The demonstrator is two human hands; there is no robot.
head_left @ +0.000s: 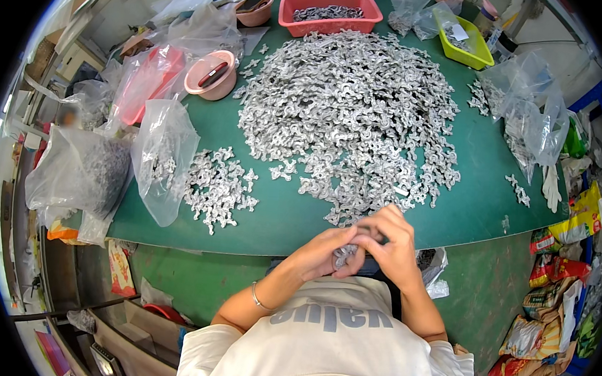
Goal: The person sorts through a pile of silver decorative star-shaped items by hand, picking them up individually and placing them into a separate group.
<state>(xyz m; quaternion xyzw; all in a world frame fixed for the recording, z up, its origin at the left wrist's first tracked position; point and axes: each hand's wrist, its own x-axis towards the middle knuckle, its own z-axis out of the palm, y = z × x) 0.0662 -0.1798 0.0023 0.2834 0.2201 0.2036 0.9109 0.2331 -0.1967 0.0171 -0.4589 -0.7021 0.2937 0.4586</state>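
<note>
Both my hands meet just below the near edge of the green table (472, 205), above my lap. My left hand (321, 253) and my right hand (388, 245) are closed together around a small silver metal part (343, 254), which is mostly hidden by the fingers. A thin bracelet sits on my left wrist. Just beyond my hands, a very large heap of the same silver metal parts (350, 115) covers the middle of the table. A smaller pile of parts (217, 186) lies to the left.
Clear plastic bags (162, 155) with parts lie at the left and right. At the far edge stand a red basket (330, 12) holding parts, a yellow-green tray (465, 46) and two pink bowls (213, 76). Colourful packets (557, 286) crowd the floor at the right.
</note>
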